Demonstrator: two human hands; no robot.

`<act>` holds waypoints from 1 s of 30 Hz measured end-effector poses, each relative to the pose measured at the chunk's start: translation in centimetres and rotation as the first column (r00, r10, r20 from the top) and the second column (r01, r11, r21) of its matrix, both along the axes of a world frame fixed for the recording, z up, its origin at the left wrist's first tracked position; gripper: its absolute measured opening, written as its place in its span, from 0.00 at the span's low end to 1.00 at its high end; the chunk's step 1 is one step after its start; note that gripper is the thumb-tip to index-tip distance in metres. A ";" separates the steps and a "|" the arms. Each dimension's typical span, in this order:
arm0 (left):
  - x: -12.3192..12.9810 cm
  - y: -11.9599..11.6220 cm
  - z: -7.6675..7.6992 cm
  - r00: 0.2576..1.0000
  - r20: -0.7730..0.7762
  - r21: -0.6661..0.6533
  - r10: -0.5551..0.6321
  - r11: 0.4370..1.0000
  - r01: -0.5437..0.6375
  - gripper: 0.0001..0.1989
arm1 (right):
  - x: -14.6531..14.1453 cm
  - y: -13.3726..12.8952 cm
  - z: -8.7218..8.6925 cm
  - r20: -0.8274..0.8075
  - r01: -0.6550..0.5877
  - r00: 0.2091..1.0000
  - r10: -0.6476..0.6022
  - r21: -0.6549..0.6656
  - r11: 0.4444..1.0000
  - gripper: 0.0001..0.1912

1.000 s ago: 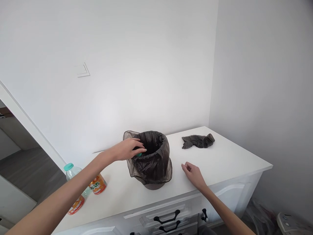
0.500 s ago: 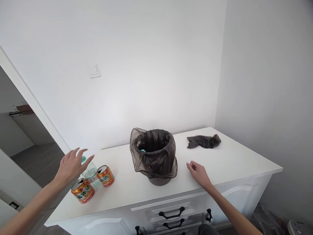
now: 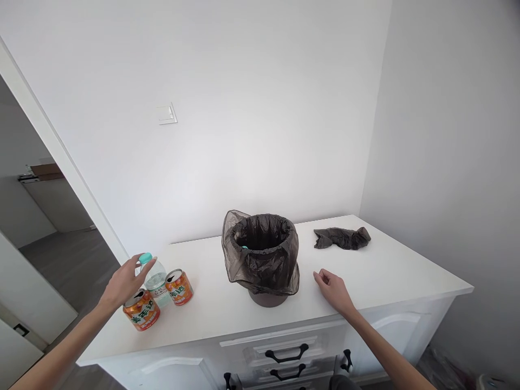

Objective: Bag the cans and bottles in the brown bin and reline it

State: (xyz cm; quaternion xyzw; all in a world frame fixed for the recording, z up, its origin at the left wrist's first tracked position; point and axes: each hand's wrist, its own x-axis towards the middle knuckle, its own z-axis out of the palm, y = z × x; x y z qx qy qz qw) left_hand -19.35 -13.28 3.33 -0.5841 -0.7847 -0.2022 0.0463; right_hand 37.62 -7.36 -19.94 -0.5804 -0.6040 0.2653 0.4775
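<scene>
My left hand [image 3: 127,283] is at the upper part of a clear plastic bottle [image 3: 156,279] with a mint-green cap. Its thumb and fingers are apart around the neck; a firm grip does not show. Two orange drink cans with opened tops stand beside the bottle: the nearer can [image 3: 142,313], partly behind my hand, and the other can [image 3: 179,287] to the right. My right hand [image 3: 333,290] rests on the cabinet top with fingers curled, nothing visible in them. Between my hands stands a bin [image 3: 268,299] lined with a dark translucent bag [image 3: 266,271]; a bit of green shows inside.
A crumpled dark plastic bag [image 3: 342,238] lies at the back right of the white cabinet top [image 3: 390,271]. Walls rise behind and to the right. Black-handled drawers [image 3: 287,353] face me below. A doorway is at the left, and a light switch [image 3: 166,114] is on the wall.
My left hand has come down from above the bottle to its neck and cap, its fingers less spread. My right hand stays curled in place. The view has shifted slightly.
</scene>
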 end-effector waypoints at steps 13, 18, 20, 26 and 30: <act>17.6 -0.8 11.6 0.822 0.272 0.749 -0.500 0.646 0.146 0.23 | 0.2 0.4 -0.1 -0.078 -0.020 0.997 0.019 -0.010 1.000 0.23; 27.2 -0.3 11.7 0.572 0.202 0.708 -0.795 0.522 0.476 0.19 | 0.3 0.7 -0.1 -0.098 -0.018 0.995 0.019 0.014 1.000 0.23; 29.8 0.5 10.3 0.516 0.209 0.612 -0.830 0.523 0.593 0.18 | 0.3 0.8 -0.1 -0.107 -0.018 0.994 0.020 0.023 1.000 0.23; 32.9 2.9 6.8 0.484 0.241 0.196 -0.841 0.531 0.825 0.16 | 0.3 1.0 -0.1 -0.109 -0.004 0.994 0.007 0.028 1.000 0.23; 30.8 2.7 6.9 0.558 0.178 0.167 -0.810 0.584 0.794 0.18 | 0.3 1.0 -0.1 -0.105 -0.002 0.994 0.005 0.023 1.000 0.24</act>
